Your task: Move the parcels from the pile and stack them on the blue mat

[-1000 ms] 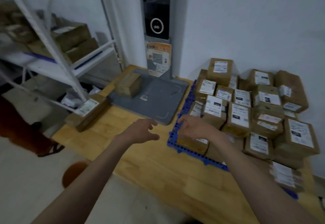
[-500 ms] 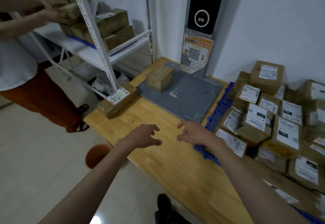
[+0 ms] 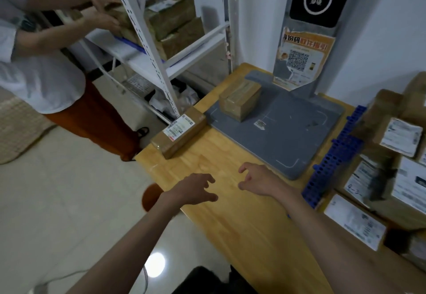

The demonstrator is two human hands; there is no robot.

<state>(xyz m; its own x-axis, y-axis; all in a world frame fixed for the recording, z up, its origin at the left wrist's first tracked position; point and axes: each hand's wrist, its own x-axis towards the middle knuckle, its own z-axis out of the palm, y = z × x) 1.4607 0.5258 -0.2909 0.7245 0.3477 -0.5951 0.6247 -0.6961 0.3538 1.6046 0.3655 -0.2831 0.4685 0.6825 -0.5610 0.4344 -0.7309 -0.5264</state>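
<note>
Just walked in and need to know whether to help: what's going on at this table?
Nobody is holding a parcel here. The left hand and right hand hover empty over the wooden table. Labelled parcels sit piled on the blue mat. Two boxes remain: one on the grey scanner pad, one at the table's edge.

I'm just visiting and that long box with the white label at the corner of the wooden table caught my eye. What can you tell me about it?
The long parcel is a slim brown cardboard box, apparently wrapped in clear tape. It lies flat at the far left corner of the wooden table, set at an angle, one end beside the grey scanner platform. A white shipping label with barcodes and a small red mark is stuck on its top, toward the far end. Nothing rests on it, and neither of the hands touches it.
</note>
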